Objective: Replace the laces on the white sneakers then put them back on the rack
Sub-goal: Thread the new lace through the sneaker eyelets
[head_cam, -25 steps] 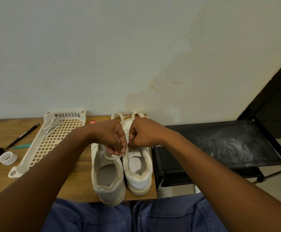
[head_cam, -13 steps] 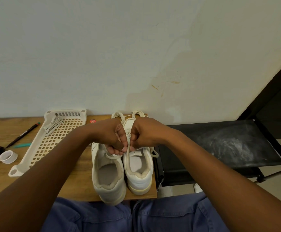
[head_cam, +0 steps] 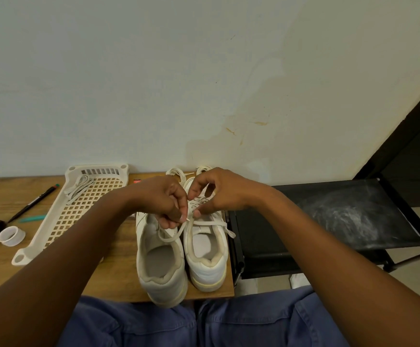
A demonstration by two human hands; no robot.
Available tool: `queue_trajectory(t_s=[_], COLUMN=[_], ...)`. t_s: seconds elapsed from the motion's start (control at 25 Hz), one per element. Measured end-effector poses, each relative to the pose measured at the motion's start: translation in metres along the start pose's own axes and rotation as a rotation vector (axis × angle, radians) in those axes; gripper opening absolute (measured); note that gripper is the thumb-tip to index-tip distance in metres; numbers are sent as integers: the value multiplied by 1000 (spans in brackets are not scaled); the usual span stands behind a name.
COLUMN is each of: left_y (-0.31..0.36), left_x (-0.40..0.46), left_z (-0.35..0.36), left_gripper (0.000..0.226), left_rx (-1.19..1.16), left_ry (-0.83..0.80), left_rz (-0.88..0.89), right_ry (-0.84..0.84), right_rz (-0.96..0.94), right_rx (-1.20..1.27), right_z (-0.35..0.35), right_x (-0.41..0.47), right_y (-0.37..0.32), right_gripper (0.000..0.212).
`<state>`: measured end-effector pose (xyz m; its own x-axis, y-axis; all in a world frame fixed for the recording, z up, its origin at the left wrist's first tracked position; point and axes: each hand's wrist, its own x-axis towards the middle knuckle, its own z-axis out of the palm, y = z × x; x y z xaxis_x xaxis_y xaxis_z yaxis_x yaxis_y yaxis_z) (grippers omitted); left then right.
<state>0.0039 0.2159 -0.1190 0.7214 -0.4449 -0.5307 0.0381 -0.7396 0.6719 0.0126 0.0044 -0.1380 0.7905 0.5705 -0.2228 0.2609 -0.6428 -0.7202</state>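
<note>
Sneakers sit at six o'clock on the counter; left hand and right hand each pinch the lace.

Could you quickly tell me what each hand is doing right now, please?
Left hand: pinching the lace.
Right hand: pinching the same lace.

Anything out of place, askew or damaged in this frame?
Two things: the wall above the sneakers carries a yellowish stain with orange streaks, and the black rack shelf is smeared with whitish dust. Nothing looks spilled or broken.
</note>
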Motion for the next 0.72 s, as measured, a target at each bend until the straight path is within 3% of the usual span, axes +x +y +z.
queue_trajectory(t_s=[0.08, 0.16, 0.24, 0.32, 0.4, 0.44, 0.48, 0.56, 0.64, 0.72], left_y=[-2, -4, -3, 0, 2, 3, 2, 0, 0, 2], left_x=[-5, -10, -15, -21, -26, -25, -22, -13, -6, -5], left_z=[-7, -14, -19, -26, -31, -30, -28, -19, -8, -2], left_gripper=[10, 9, 9, 15, 15, 14, 16, 23, 17, 9], left_rx=[-7, -96, -457, -909, -1092, -1026, -810, -123, 278, 347], left_ry=[93, 212, 273, 252, 242, 267, 326, 383, 172, 36], left_rz=[6, 26, 81, 245, 370, 367, 326, 190, 80, 31], right_ry=[-109, -229, -296, -344, -385, -396, -401, -395, -370, -336], right_rz=[44, 95, 111, 109, 115, 120, 124, 128, 131, 138], right_rx=[-86, -147, -139, -148, -164, -166, -167, -167, -168, -156], right_z=[-5, -8, -11, -13, -14, -15, -14, -13, -11, -9], right_x=[-3, -7, -9, -9, -9, -9, -8, -7, -5, -3], right_y=[4, 9, 13, 13, 12, 12, 12, 13, 14, 14], right_gripper=[69, 82, 87, 90, 93, 95, 95, 94, 93, 91])
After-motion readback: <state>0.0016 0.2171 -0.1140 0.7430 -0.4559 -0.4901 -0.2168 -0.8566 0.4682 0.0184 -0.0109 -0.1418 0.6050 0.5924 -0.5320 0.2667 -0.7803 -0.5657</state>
